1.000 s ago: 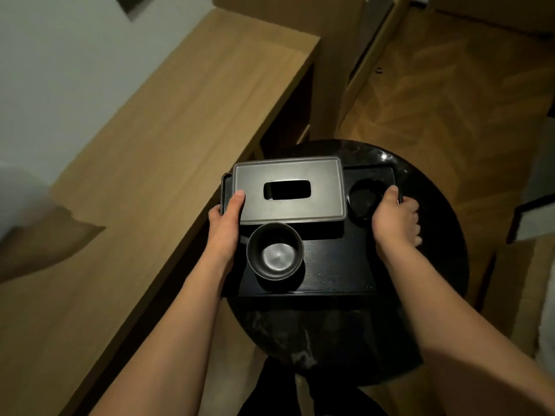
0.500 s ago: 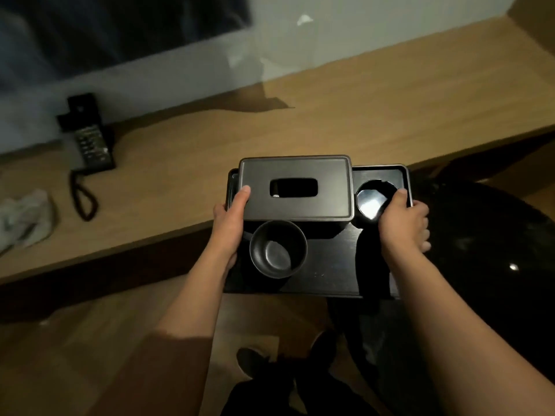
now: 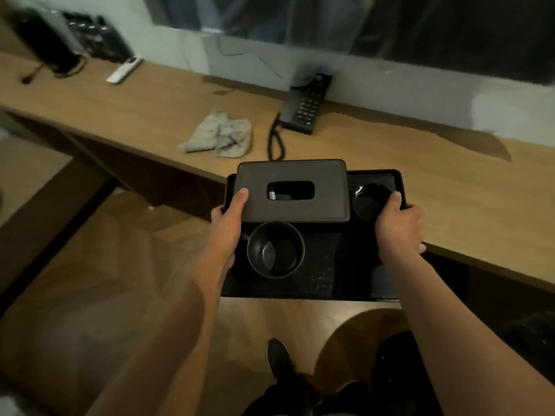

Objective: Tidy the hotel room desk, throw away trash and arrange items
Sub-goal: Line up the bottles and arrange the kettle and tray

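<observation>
Tray [image 3: 315, 283] looks stiff but loose-loaded; left hand [image 3: 226, 226] and right hand [image 3: 398, 226] grip opposite edges, so keep it level.

Wooden desk [image 3: 156, 112] bears telephone [image 3: 304, 108], crumpled cloth [image 3: 219, 135] (remote [image 3: 123, 70] farther left).

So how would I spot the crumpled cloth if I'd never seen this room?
Find the long wooden desk running under the wall. Near its front edge, just left of the black corded telephone, lies the crumpled cloth. It is the only soft, pale grey, rumpled thing there; its neighbours are hard and mostly black.
</observation>
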{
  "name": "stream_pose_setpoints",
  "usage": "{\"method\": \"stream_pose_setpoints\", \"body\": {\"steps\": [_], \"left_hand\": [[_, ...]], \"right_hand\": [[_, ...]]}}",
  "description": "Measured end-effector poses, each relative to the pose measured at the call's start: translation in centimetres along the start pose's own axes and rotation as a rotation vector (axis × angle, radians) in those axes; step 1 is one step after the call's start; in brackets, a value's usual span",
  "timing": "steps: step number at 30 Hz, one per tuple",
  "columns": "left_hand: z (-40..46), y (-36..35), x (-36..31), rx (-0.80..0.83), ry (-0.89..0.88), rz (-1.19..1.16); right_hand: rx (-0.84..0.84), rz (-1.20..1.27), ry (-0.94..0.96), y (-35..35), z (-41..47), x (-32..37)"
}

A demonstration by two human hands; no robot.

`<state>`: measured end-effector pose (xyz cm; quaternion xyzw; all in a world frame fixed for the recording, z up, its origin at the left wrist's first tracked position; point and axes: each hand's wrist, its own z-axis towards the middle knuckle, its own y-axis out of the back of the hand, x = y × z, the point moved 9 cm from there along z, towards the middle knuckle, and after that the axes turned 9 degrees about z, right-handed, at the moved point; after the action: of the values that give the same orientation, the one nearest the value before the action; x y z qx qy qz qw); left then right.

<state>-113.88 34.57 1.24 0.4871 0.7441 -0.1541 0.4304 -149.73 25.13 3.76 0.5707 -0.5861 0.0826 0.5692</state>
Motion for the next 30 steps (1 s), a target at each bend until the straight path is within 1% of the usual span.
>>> {"method": "stream_pose_setpoints", "body": {"steps": [3, 7, 10, 13, 18, 23, 25, 30], "left_hand": [[0.5, 7.4, 0.5, -0.080, 0.030, -0.070], [0.4, 17.1, 2.2, -0.192, 0.025, -0.165], [0.4, 23.5, 3.9, -0.255, 0.027, -0.228], [0.3, 29.5, 6.1, -0.363, 0.066, -0.291], [1.4, 38.1, 9.3, -0.533, 0.150, -0.387], [3.1, 46.0, 9.3, -0.717, 0.162, -0.439], [4.1, 48.9, 9.2, -0.763, 0.174, -0.462], [7.5, 55.4, 7.6, -0.815, 0.163, -0.524]], "right_hand": [[0.088, -0.022, 0.088, -6.1, -4.2, 3.2], [0.266, -0.044, 0.161, -14.9, -10.2, 6.3], [0.336, -0.101, 0.240, -20.5, -14.9, 8.8], [0.419, -0.188, 0.296, -26.0, -19.5, 10.8], [0.560, -0.266, 0.371, -35.6, -27.1, 13.8], [0.713, -0.264, 0.421, -45.0, -33.8, 17.4], [0.761, -0.264, 0.432, -48.3, -36.1, 19.1], [0.848, -0.291, 0.495, -55.5, -41.3, 23.4]]}}
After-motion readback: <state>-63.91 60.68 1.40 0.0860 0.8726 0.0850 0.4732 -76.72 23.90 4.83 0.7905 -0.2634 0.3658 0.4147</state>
